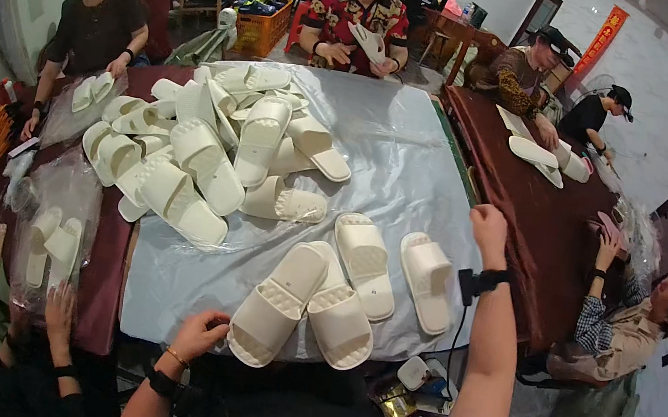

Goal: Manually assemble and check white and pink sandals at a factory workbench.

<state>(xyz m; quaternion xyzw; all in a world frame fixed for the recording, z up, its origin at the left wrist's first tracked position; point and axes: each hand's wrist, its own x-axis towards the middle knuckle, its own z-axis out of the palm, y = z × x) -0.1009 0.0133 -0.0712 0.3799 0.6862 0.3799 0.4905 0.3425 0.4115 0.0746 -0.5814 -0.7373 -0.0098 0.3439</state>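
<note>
A: Left hand (pixel 198 333)?

B: At the near edge of the tabletop (pixel 412 169), fingers curled loosely on the rim of the clear plastic sheet (pixel 399 144) that covers it. Grip narrow, nothing held. It lies just beside the heel of the nearest white slipper (pixel 278 303).

A: Right hand (pixel 489 223)?

B: Raised over the right edge of the tabletop, closed into a loose fist, back of the hand toward the camera. Cannot tell whether anything sits inside it. A black strap with a small device (pixel 477 281) circles the wrist, a cable hanging from it.

A: Slippers near the person?

B: Four lie soles down at the near side: the nearest one touches a second slipper (pixel 339 312), their heels overlapping; two more, a third slipper (pixel 365 265) and a fourth slipper (pixel 426 280), lie beyond, apart from each other.

A: Farther out?

B: A large heap of white slippers (pixel 203 141) on the left half of the sheet. Bagged slippers (pixel 52 244) rest on the dark red cloth at the far left. Other people sit around; one across the tabletop holds a slipper (pixel 370 42).
</note>
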